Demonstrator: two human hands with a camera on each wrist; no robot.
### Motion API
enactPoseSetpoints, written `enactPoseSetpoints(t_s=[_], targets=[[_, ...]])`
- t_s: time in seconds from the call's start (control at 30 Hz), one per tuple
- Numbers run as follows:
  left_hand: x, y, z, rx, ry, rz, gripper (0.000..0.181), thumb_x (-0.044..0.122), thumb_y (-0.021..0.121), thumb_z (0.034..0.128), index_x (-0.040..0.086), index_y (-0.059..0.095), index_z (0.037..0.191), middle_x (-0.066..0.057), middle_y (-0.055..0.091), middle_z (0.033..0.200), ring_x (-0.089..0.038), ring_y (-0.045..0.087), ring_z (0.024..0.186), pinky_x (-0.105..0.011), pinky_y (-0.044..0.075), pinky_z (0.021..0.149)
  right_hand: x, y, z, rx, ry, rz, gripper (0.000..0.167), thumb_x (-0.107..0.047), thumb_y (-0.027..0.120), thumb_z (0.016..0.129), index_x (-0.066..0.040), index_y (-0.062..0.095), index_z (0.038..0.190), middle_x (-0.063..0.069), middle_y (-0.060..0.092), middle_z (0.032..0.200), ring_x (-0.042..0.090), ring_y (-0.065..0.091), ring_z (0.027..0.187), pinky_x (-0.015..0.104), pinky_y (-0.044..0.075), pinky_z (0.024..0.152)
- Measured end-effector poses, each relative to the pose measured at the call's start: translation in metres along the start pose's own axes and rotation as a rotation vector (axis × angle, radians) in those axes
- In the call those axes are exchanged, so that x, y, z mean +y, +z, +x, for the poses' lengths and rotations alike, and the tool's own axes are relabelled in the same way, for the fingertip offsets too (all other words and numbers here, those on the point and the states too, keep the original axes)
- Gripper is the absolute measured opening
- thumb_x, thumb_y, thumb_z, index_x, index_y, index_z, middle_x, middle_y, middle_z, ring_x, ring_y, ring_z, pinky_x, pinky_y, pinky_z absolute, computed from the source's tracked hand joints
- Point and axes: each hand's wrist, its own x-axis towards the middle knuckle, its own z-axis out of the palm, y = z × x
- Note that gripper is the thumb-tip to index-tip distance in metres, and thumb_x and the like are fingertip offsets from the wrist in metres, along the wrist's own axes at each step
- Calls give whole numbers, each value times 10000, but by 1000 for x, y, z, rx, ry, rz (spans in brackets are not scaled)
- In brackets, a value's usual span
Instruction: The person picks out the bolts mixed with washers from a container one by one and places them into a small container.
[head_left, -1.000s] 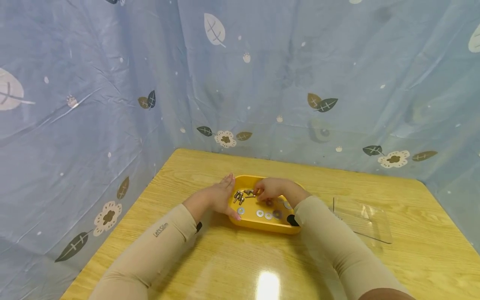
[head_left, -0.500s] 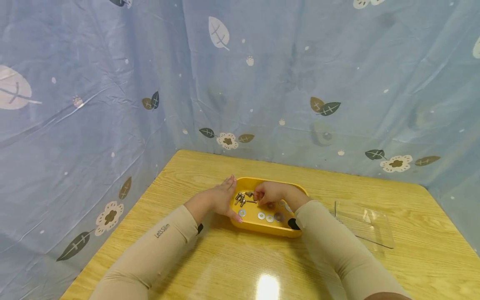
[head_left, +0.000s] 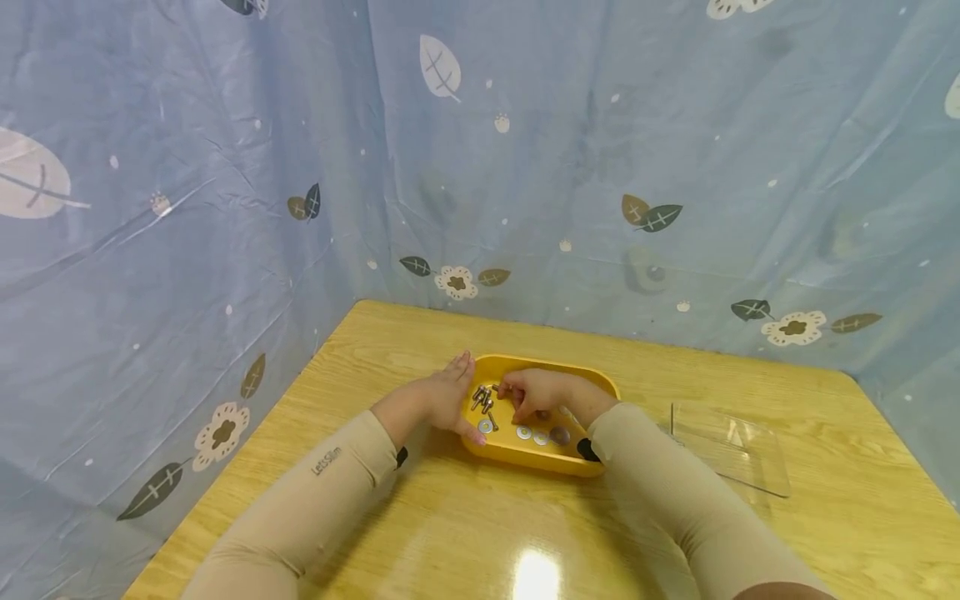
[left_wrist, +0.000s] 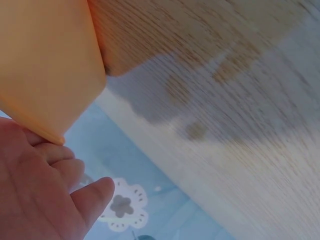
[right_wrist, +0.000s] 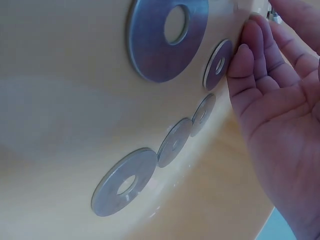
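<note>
A yellow tray point(head_left: 525, 456) lies on the wooden table. My left hand point(head_left: 446, 400) grips its left end, thumb over the front rim; in the left wrist view the left fingers point(left_wrist: 60, 152) bend against the rim. My right hand point(head_left: 542, 392) reaches inside, thumb and forefinger apart, forefinger beside a bolt point(head_left: 496, 387) at the back. Several metal bolts point(head_left: 482, 398) cluster at the left, and a single bolt point(head_left: 492, 421) lies just in front of them. Flat washers point(head_left: 523, 432) lie along the front; a large washer point(right_wrist: 145, 40) shows below the right hand in its wrist view.
A clear plastic box or sheet point(head_left: 738, 450) sits on the table point(head_left: 450, 533) to the right, partly behind the right sleeve. A blue patterned curtain point(head_left: 525, 183) hangs behind and to the left. Inside the tray's front right corner is a black patch point(head_left: 588, 450).
The bolt at my right fingertips has moved left and toward me, and now lies loose near the left washer. My right fingers have spread and shifted slightly left. The left hand stays put.
</note>
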Motion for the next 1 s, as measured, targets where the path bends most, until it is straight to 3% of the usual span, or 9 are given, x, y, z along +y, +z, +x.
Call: enactPoseSetpoints(t_s=[0.2, 0.43, 0.6, 0.7, 1.0], targets=[[-1, -5, -1, 1, -2, -4, 1338, 796, 575, 553, -17, 5, 1451, -178, -89, 1510, -272, -33, 1395, -380, 105, 1115, -1, -3, 3, 7, -14, -31, 406, -69, 710, 786, -28, 521, 1143, 25, 551, 711, 162, 481, 523, 222, 400, 451], [-2, -4, 1, -18, -2, -20, 1375, 837, 533, 507, 2, -7, 1456, -162, -107, 1512, -259, -55, 1394, -373, 90, 1117, 3, -1, 4, 41, -3, -10, 382, -84, 704, 797, -38, 514, 1125, 23, 548, 717, 122, 449, 481, 220, 388, 436], [-2, 0, 3, -24, 3, -19, 1382, 844, 525, 502, -1, -9, 1455, -166, -107, 1510, -258, -64, 1393, -363, 75, 1117, 6, 2, 3, 68, 30, 68, 512, -65, 696, 801, -58, 430, 1239, 50, 564, 745, 152, 445, 462, 254, 388, 419], [-3, 3, 3, -29, 0, -8, 1387, 850, 518, 496, 0, -13, 1454, -169, -101, 1511, -252, -68, 1392, -353, 68, 1117, 7, 5, 4, 75, 41, 61, 546, -62, 681, 814, -58, 406, 1285, 51, 564, 752, 162, 455, 463, 263, 403, 426], [-2, 2, 3, -32, 3, 0, 1388, 841, 527, 499, -9, -19, 1451, -174, -98, 1509, -268, -52, 1394, -359, 72, 1118, 11, 5, 5, 150, 16, -108, 232, -52, 645, 839, -38, 550, 1050, 34, 518, 749, 124, 493, 571, 234, 435, 506]])
